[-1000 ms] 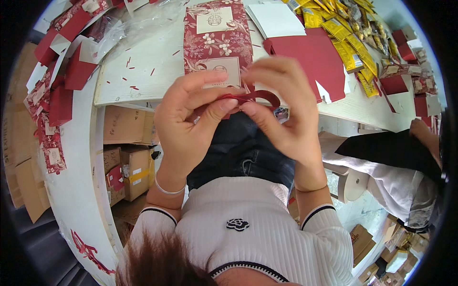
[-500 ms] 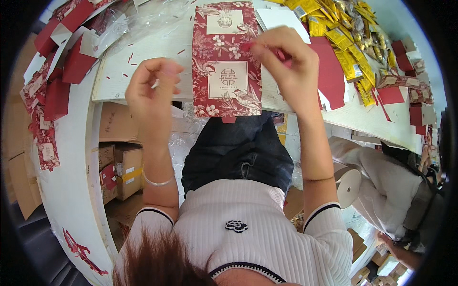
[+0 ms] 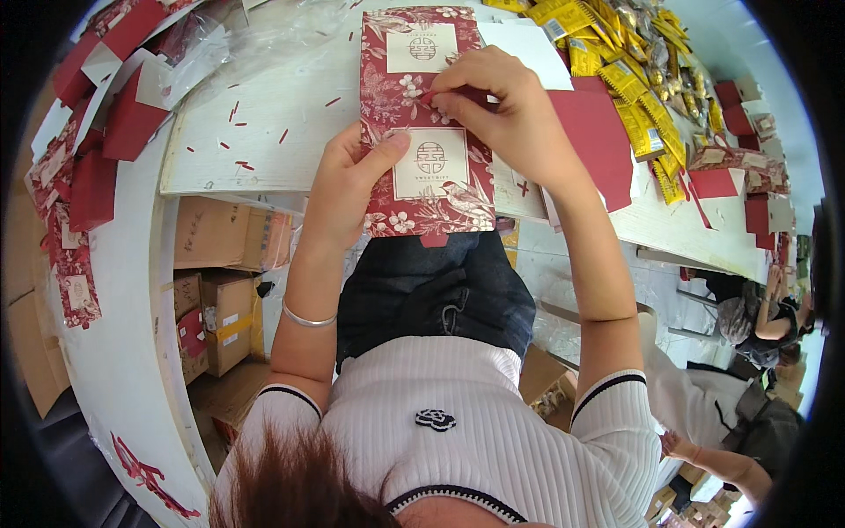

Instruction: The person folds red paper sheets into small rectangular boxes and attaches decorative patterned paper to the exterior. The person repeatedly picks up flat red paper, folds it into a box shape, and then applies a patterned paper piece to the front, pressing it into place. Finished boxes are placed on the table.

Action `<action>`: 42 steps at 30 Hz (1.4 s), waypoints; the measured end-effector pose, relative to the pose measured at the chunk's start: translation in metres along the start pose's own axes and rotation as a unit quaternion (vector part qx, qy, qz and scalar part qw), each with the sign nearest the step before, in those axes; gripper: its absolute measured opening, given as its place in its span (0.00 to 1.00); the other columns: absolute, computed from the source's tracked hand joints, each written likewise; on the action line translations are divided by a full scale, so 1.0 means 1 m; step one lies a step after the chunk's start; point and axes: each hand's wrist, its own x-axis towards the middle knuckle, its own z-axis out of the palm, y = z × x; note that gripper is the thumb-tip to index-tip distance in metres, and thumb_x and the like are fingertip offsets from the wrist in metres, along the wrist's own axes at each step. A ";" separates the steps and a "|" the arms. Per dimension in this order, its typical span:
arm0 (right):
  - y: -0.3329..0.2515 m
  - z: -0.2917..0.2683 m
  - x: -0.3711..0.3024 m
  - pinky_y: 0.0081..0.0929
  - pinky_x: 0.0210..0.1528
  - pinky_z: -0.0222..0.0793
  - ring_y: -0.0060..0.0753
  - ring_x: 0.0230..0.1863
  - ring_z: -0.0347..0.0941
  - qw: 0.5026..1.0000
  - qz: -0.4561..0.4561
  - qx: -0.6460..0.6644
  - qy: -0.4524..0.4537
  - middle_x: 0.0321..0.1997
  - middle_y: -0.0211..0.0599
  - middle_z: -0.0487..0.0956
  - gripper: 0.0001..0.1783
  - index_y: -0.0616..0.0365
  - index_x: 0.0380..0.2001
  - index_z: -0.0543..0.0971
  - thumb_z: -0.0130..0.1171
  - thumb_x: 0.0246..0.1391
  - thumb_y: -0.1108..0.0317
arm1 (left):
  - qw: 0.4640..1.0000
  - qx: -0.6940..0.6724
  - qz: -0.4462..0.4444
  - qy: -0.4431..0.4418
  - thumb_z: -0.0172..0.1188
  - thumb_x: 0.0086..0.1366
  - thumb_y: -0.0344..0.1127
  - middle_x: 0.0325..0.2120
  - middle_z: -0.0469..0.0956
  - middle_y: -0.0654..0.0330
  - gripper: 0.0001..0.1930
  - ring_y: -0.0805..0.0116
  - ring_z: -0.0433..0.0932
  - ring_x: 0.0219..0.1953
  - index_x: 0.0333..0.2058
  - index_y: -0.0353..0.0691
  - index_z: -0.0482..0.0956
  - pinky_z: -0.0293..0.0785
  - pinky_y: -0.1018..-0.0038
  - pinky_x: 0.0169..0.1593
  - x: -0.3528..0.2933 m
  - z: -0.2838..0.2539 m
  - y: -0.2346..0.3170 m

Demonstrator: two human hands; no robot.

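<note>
A flat, unfolded gift box of red floral card [image 3: 380,106] with two cream panels and bird prints lies over the table's front edge. My left hand [image 3: 348,180] grips its left side, thumb on top beside the lower panel, fingers out of sight below. Over the middle of the card my right hand [image 3: 506,110] is closed in a pinch on a small red piece [image 3: 429,98], at or just above the print. Whether that piece is loose from the card cannot be seen.
Small red card scraps [image 3: 233,112] are scattered on the white table [image 3: 211,167]. Plain red card [image 3: 591,132] and white card [image 3: 528,53] lie to the right, beside yellow packets [image 3: 638,128]. Opened red boxes [image 3: 136,114] stand at left, cartons [image 3: 231,317] below. Another person's arm [image 3: 722,462] shows at lower right.
My left hand has come in from the left and taken hold of the card. My right hand has moved left and slightly down over it. The card has shifted slightly right and nearer.
</note>
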 end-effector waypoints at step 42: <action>-0.022 -0.013 -0.028 0.19 0.28 0.66 0.26 0.26 0.69 0.999 0.015 0.039 -0.001 0.26 0.35 0.72 0.06 0.61 0.29 0.74 0.58 0.43 0.77 | 0.999 0.005 -0.003 -0.048 0.52 0.58 0.28 0.32 0.76 0.59 0.10 0.78 0.75 0.30 0.39 0.31 0.72 0.73 0.82 0.34 -0.030 0.018 0.016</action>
